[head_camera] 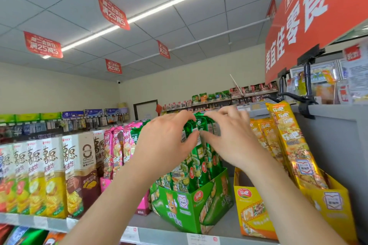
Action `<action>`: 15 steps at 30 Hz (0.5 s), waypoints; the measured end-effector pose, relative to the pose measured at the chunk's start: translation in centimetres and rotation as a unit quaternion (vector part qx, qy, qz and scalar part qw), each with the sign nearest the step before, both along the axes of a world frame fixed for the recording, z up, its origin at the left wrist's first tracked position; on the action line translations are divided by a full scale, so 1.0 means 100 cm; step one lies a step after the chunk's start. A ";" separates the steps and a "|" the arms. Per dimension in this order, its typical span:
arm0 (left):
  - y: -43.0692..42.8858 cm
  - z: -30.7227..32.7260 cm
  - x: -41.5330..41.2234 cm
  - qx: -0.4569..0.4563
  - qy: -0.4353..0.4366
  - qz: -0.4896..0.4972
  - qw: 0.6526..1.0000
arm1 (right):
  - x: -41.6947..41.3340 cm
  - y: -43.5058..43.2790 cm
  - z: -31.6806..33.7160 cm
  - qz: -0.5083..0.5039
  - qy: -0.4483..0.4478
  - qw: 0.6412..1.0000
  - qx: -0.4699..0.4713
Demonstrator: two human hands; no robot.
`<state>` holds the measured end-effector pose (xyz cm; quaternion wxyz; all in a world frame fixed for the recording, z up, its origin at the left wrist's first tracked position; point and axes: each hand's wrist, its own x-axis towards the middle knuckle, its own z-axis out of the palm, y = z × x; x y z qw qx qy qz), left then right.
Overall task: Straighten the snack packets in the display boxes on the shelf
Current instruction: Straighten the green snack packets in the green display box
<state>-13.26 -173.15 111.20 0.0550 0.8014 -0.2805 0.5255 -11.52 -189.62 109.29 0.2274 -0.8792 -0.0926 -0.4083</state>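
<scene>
Shiny green packets (pixel 201 157) lean bunched in their green box (pixel 191 205); my left grip (pixel 165 143) and right grip (pixel 229 139) both pinch the tops.

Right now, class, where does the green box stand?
In the head view, the green box stands on the shelf at centre, between the pink box on its left and the yellow box on its right.

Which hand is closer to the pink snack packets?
Left. The left hand pinches the green packets just beside the pink packets; the right hand pinches them too, on the far side, farther away.
</scene>
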 end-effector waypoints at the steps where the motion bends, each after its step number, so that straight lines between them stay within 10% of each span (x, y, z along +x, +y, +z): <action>1: 0.001 -0.001 0.000 -0.004 0.001 -0.001 1.000 | 0.000 0.002 -0.003 0.009 -0.018 1.000 0.001; 10: 0.007 -0.005 -0.004 -0.037 0.034 -0.009 0.999 | -0.011 0.007 0.020 0.173 -0.102 0.969 0.147; 15: 0.008 -0.002 -0.005 -0.034 0.045 -0.014 0.998 | -0.032 -0.002 0.053 0.297 -0.327 0.840 0.316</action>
